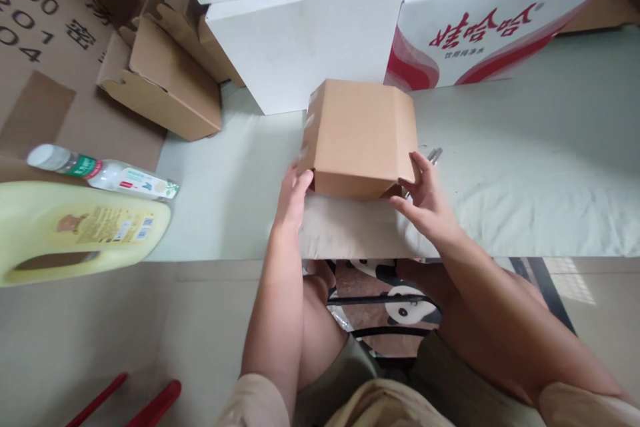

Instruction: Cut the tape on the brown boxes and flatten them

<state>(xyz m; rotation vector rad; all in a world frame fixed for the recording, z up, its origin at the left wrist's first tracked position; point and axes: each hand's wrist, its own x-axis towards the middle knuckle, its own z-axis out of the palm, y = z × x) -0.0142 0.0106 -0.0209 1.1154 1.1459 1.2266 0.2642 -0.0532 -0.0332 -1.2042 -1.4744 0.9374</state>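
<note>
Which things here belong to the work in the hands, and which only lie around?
In the work:
- small brown carton, held at its near corners
- left hand
- right hand

Lying about:
- yellow jug
- clear bottle
- white box
- red-printed box
- folded cardboard pieces
- metal object behind the right hand, too hidden to identify

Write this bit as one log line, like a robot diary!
left hand: touching small brown box | right hand: holding box's right corner | box: on pale cloth

head view | looks forward and down | close above pale work surface (525,167)
</note>
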